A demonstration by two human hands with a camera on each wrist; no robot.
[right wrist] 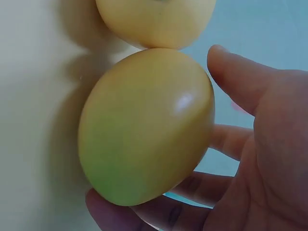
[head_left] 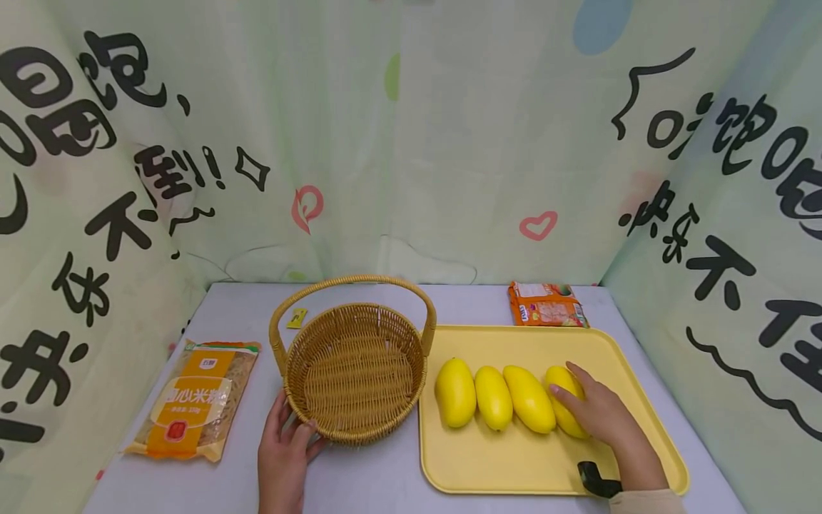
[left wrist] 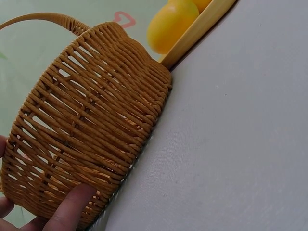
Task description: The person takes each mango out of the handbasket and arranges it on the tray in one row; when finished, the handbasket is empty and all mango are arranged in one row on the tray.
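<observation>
A round wicker basket [head_left: 359, 371] with an arched handle stands on the table at the left of the tray. My left hand [head_left: 285, 446] holds its near left side, the thumb [left wrist: 77, 204] lying against the woven wall in the left wrist view. Several yellow mangoes lie in a row on a yellow tray [head_left: 514, 467]. Around the rightmost mango [head_left: 566, 408] my right hand [head_left: 600, 408] curves its fingers. In the right wrist view this mango [right wrist: 144, 130] has a greenish patch; fingers reach beneath and behind it, and the thumb [right wrist: 236, 77] is near its upper side.
A bag of puffed-rice snack [head_left: 193, 403] lies left of the basket. Behind the tray is an orange packet [head_left: 548, 305], and a small yellow sachet [head_left: 297, 318] sits by the basket handle. A black strap piece [head_left: 597, 480] shows at the right wrist. Printed curtains [head_left: 449, 143] enclose the table.
</observation>
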